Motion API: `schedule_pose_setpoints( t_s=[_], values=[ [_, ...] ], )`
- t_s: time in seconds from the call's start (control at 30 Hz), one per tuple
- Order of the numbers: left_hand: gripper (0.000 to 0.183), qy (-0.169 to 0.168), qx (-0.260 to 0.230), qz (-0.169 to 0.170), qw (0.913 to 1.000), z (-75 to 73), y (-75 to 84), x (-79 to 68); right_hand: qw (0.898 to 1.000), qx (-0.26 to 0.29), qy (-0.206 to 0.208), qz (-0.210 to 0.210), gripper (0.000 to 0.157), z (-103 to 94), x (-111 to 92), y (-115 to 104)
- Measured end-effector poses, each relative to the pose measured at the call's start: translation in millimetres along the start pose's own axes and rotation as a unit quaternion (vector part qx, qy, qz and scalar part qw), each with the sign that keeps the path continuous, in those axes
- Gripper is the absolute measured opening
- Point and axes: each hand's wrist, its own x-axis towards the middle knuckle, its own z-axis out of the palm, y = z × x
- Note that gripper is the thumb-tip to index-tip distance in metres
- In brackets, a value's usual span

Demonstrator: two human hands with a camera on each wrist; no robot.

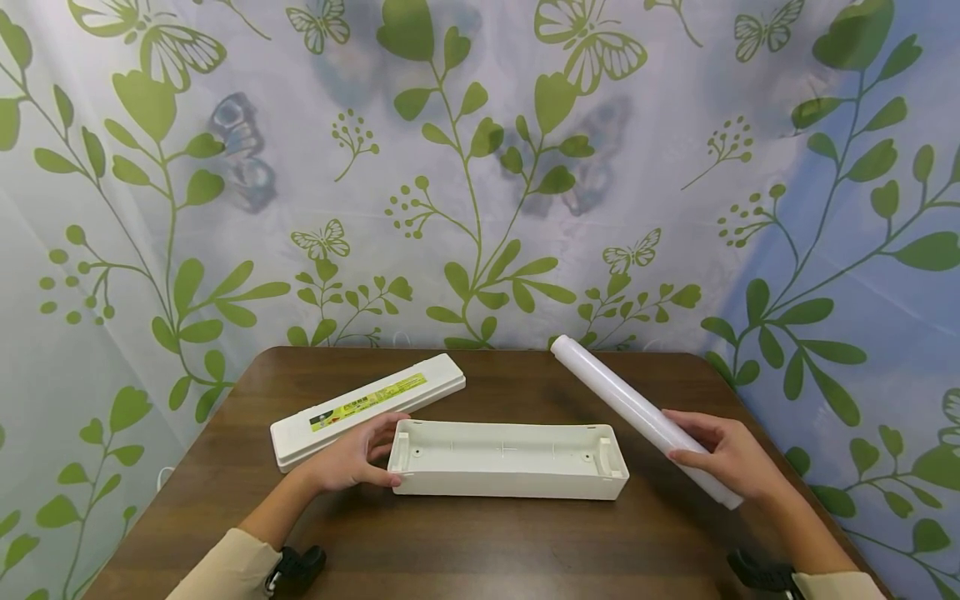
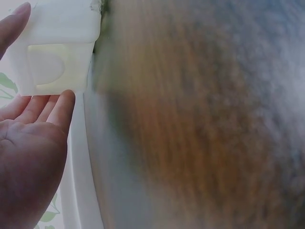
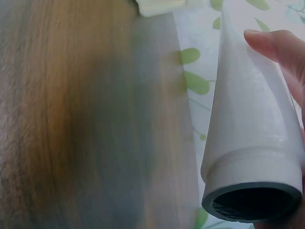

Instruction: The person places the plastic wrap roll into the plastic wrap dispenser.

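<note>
In the head view a long white open-topped box [image 1: 510, 485] stands on the table with its hollow side up. My left hand [image 1: 352, 457] grips its left end, thumb at the front corner and fingers at the back. The left wrist view shows that box end [image 2: 59, 69] between thumb and fingers. My right hand [image 1: 727, 454] holds a roll of plastic wrap [image 1: 622, 396], slanted, right of the box and apart from it. In the right wrist view the roll's [image 3: 252, 114] hollow core end faces the camera. The fingers behind the roll are mostly hidden.
A white lid [image 1: 442, 375] with a yellow-green label [image 1: 367, 402] lies at an angle behind the left hand. The brown wooden table [image 1: 480, 550] ends at a curtain [image 1: 480, 208] printed with leaves and butterflies.
</note>
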Motion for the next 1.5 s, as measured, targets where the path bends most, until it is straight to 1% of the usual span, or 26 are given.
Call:
schedule_pose_setpoints(
  t_s=[0.17,0.4,0.5,0.67,0.9,1.3,1.5],
  values=[
    [0.093,-0.001,0.001,-0.003,1.0000,0.3,0.7,0.0,1.000,0.025,-0.007,-0.009,0.055,2.8,5,-8],
    [0.092,-0.004,-0.003,-0.002,1.0000,0.7,1.9,-0.3,0.999,0.038,-0.015,-0.024,0.055,8.5,10,-13],
    [0.092,-0.004,-0.003,-0.003,1.0000,0.8,2.0,-0.3,0.999,0.040,-0.024,-0.027,0.055,10.1,12,-15],
    [0.092,-0.004,-0.006,0.001,1.0000,0.6,0.8,-0.4,0.997,0.056,-0.037,-0.047,0.054,12.6,17,-19],
    [0.092,-0.005,-0.005,0.003,1.0000,0.3,1.1,-0.3,0.995,0.068,-0.053,-0.056,0.054,16.5,25,-26],
    [0.091,-0.012,-0.003,0.006,0.9999,-0.3,0.9,0.3,0.985,0.101,-0.103,-0.090,0.052,26.8,39,-37],
    [0.089,-0.016,-0.006,0.011,0.9998,-0.4,0.0,1.1,0.983,0.111,-0.118,-0.090,0.051,30.4,45,-43]
  ],
)
